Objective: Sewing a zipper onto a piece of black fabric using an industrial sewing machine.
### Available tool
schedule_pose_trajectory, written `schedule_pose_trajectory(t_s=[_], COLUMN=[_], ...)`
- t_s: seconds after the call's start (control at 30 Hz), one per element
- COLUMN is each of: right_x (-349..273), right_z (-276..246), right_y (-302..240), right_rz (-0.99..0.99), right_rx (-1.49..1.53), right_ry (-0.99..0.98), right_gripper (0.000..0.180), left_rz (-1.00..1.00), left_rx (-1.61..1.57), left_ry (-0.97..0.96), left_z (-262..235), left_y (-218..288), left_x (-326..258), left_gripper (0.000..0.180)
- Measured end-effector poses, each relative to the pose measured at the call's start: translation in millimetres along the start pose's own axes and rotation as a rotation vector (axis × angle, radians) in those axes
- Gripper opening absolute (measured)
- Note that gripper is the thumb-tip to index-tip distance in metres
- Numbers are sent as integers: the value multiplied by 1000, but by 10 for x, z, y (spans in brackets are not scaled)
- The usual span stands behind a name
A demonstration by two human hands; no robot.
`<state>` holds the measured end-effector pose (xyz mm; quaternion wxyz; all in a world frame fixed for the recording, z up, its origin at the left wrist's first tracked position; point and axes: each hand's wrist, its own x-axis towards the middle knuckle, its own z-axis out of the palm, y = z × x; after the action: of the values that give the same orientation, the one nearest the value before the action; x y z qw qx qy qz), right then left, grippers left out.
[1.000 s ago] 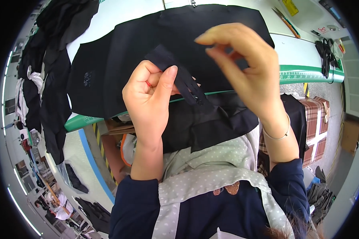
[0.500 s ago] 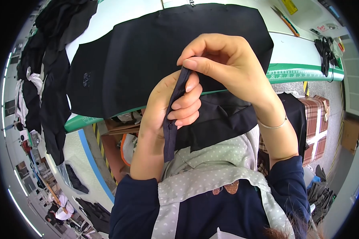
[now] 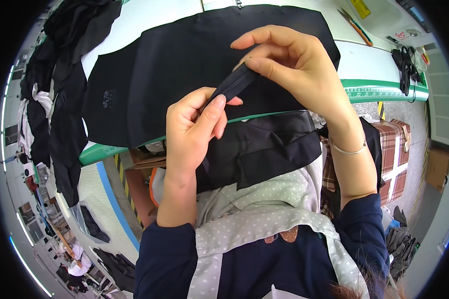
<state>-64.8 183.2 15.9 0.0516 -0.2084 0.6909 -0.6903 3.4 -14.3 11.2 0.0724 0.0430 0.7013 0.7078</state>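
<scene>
A dark zipper (image 3: 235, 82) is stretched slantwise between my two hands, above a large black fabric panel (image 3: 174, 65) lying flat on the table. My left hand (image 3: 192, 122) pinches the zipper's lower part, thumb on top. At its upper right end, my right hand (image 3: 297, 67) grips it between thumb and a bent finger, the index finger lifted away. Part of the zipper is hidden behind the left fingers. Another black cloth (image 3: 279, 144) lies over my lap, below the table edge.
A green ruled strip (image 3: 384, 90) runs along the table's front edge. Scissors or snips (image 3: 356, 27) and a black cord bundle (image 3: 406, 70) lie at the far right. Dark garments (image 3: 65, 99) hang over the left side. A plaid-covered box (image 3: 394, 154) stands at the right.
The zipper has swung from nearly upright to a slant, its hanging lower end no longer showing. My left hand has turned to pinch it with the thumb; my right index finger has lifted.
</scene>
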Motion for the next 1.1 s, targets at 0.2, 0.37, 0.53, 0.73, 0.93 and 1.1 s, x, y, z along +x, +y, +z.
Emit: schedule_pose_trajectory(t_s=[0.2, 0.37, 0.53, 0.73, 0.93, 1.1], right_x=[82, 149, 37, 1, -34, -52], right_z=[-80, -230, -139, -113, -101, -150], right_y=[-138, -205, -88, -28, -100, -35], right_rz=[-228, -151, -14, 115, 32, 97], right_rx=[-318, -339, -96, 36, -168, 45], right_ry=[-150, -158, -143, -141, -195, -58], right_gripper=[27, 36, 34, 32, 34, 38], left_rz=[8, 16, 27, 34, 31, 45], left_rx=[27, 35, 60, 59, 52, 54], left_ry=[-55, -61, -14, -2, 9, 16], left_z=[-87, -106, -62, -45, -62, -26], left_y=[29, 52, 42, 38, 37, 54], left_x=[27, 29, 33, 6, -5, 4], left_gripper=[22, 21, 20, 19, 19, 18])
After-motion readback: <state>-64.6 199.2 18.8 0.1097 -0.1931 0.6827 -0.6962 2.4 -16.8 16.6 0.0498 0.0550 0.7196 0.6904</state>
